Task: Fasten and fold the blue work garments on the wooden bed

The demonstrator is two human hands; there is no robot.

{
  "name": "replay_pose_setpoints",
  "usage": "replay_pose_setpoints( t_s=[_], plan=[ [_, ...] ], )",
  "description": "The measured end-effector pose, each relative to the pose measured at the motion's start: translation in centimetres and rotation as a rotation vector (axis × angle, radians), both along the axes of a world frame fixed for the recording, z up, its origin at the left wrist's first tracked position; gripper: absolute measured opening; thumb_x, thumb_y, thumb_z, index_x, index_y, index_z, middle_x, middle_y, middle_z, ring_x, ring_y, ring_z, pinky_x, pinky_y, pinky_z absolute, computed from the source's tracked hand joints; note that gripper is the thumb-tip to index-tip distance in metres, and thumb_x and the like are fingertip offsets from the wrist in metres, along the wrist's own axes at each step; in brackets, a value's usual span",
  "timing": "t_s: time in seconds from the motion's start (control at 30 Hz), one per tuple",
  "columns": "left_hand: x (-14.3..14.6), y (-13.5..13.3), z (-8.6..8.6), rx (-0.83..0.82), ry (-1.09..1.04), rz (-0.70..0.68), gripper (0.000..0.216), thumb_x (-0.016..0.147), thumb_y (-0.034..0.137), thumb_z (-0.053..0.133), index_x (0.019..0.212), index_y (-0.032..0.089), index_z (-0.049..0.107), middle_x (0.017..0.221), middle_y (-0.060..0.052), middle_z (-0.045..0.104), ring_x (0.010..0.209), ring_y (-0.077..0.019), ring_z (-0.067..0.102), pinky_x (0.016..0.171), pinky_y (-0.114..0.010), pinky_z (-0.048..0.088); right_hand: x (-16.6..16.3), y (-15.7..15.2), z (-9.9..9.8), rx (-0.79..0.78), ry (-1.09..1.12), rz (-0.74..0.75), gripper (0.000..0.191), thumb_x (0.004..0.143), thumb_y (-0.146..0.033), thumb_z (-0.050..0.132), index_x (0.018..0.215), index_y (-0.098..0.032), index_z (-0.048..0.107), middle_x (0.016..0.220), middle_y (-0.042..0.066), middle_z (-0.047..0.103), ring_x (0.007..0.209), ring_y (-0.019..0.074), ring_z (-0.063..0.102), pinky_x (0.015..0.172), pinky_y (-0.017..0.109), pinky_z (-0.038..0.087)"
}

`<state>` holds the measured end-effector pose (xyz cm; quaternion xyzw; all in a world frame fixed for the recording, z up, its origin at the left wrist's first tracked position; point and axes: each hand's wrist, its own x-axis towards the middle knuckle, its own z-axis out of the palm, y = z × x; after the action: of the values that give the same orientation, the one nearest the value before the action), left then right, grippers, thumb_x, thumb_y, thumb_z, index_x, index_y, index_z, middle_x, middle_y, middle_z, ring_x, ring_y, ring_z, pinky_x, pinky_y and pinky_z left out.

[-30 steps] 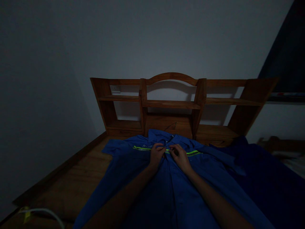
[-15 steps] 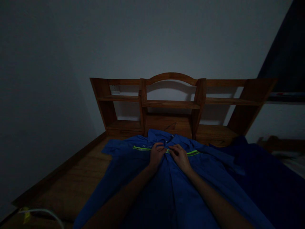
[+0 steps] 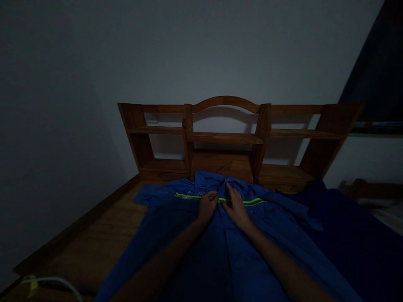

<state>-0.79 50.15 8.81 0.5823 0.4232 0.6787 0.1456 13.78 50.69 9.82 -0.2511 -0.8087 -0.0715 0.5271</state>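
Note:
A blue short-sleeved shirt [image 3: 201, 243] lies spread with its collar toward the headboard and a bright yellow-green stripe across its chest. At the front opening, on the stripe, my left hand [image 3: 208, 206] is closed in a pinch on the shirt's edge. Close by on the right, my right hand [image 3: 236, 209] rests on the shirt with fingers stretched toward the collar and the thumb apart. Any button under my fingertips is too small and dark to make out.
Behind the shirt stands a wooden headboard [image 3: 226, 137] with shelves, against a pale wall [image 3: 201, 50]. Dark blue cloth [image 3: 355, 247] lies at the right. Bare wooden boards [image 3: 103, 235] show at the left, with a white cable [image 3: 59, 279] at the lower left.
My right hand has opened from a pinch, its fingers now stretched out toward the collar. The left hand stays in nearly the same place at the shirt front.

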Motion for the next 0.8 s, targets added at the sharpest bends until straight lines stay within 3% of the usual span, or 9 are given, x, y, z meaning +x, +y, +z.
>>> replay_pose_setpoints(
  t_s=[0.13, 0.23, 0.37, 0.5, 0.63, 0.8],
  plan=[
    [-0.6, 1.0, -0.2, 0.016, 0.143, 0.062, 0.021, 0.067, 0.011, 0.051, 0.081, 0.016, 0.066, 0.087, -0.004, 0.063, 0.086, -0.0177, 0.058, 0.081, -0.031, 0.046, -0.1, -0.4, 0.1, 0.044, -0.092, -0.042, 0.071, 0.081, -0.027, 0.051, 0.144, -0.024, 0.016, 0.146, 0.006, 0.022, 0.132, 0.0227, 0.024, 0.109, 0.043, 0.026],
    [-1.3, 1.6, 0.3, 0.025, 0.237, 0.028, 0.024, 0.064, 0.009, 0.052, 0.083, 0.015, 0.066, 0.103, -0.007, 0.061, 0.101, -0.0198, 0.054, 0.088, -0.032, 0.044, -0.2, -0.5, 0.0, 0.031, -0.115, -0.048, 0.072, 0.082, -0.027, 0.050, 0.144, -0.025, 0.014, 0.149, 0.004, 0.014, 0.135, 0.0209, 0.019, 0.110, 0.041, 0.024],
    [-2.5, 1.5, 1.3, 0.039, 0.296, -0.011, 0.036, 0.071, 0.015, 0.050, 0.105, 0.018, 0.060, 0.128, -0.008, 0.050, 0.115, -0.0205, 0.048, 0.093, -0.033, 0.042, -0.1, -0.5, -0.1, 0.034, -0.107, -0.074, 0.072, 0.082, -0.028, 0.050, 0.144, -0.025, 0.014, 0.149, 0.004, 0.014, 0.136, 0.0202, 0.017, 0.111, 0.040, 0.022],
    [-3.4, 0.7, 2.2, 0.117, 0.376, 0.076, 0.035, 0.072, 0.013, 0.043, 0.104, 0.022, 0.055, 0.137, -0.003, 0.043, 0.128, -0.0205, 0.034, 0.106, -0.040, 0.026, -0.1, -0.6, -0.3, 0.034, -0.125, -0.126, 0.071, 0.082, -0.031, 0.050, 0.144, -0.024, 0.016, 0.150, 0.005, 0.012, 0.136, 0.0212, 0.014, 0.111, 0.040, 0.022],
    [-3.5, 0.4, 2.4, 0.067, 0.498, 0.107, 0.040, 0.074, 0.012, 0.037, 0.110, 0.022, 0.048, 0.143, -0.003, 0.036, 0.134, -0.0200, 0.024, 0.108, -0.045, 0.018, -0.2, -0.5, -0.5, 0.053, -0.277, -0.166, 0.067, 0.084, -0.037, 0.049, 0.143, -0.024, 0.021, 0.150, 0.005, 0.010, 0.138, 0.0228, 0.008, 0.110, 0.042, 0.020],
    [-3.1, 0.4, 2.2, 0.060, 0.811, 0.189, 0.044, 0.081, 0.016, 0.035, 0.124, 0.022, 0.040, 0.133, -0.004, 0.048, 0.135, -0.0191, 0.023, 0.110, -0.050, 0.000, -0.4, 0.1, -0.8, 0.016, -0.438, -0.256, 0.056, 0.089, -0.052, 0.035, 0.139, -0.026, 0.033, 0.149, 0.006, 0.019, 0.138, 0.0256, 0.007, 0.109, 0.048, 0.015]
  ],
)
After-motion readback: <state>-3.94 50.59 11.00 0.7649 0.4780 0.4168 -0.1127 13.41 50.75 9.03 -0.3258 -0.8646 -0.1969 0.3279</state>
